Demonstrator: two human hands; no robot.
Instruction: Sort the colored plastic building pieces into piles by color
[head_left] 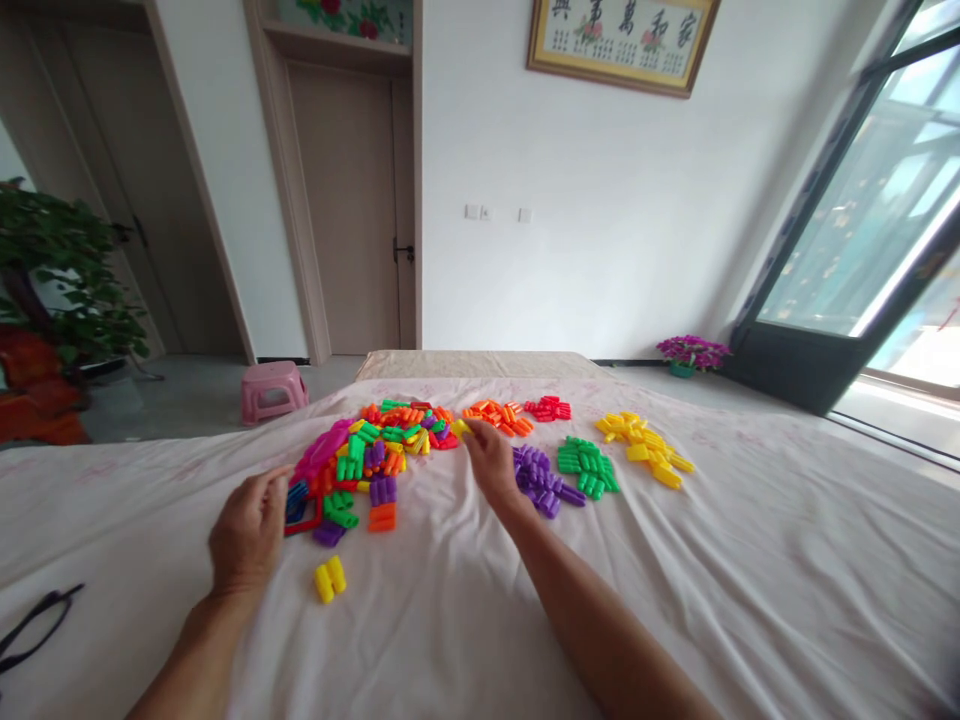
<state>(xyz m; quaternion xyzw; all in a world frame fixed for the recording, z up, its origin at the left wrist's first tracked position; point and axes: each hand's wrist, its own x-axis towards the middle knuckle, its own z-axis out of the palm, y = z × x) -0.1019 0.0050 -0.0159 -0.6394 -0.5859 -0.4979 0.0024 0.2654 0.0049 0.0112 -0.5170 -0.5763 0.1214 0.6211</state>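
Note:
My right hand [489,462] pinches a yellow block [460,428] over the right end of a mixed pile of coloured blocks [391,436]. At the pile's left side my left hand [251,525] has its fingers closed, beside dark blue pieces [297,498] and a red frame-like piece [311,520]; what it grips, if anything, is hidden. Single-colour groups lie to the right: orange blocks [499,416], red blocks [549,408], purple blocks [537,478], green blocks [586,466] and yellow blocks [645,448]. A yellow pair [330,578] lies apart in front of the pile.
A pale cloth [465,620] with wrinkles covers the surface. Black-framed glasses [37,625] lie at the left edge. Beyond stand a pink stool [273,391], a leafy plant [64,270] and a pot of magenta flowers [691,353].

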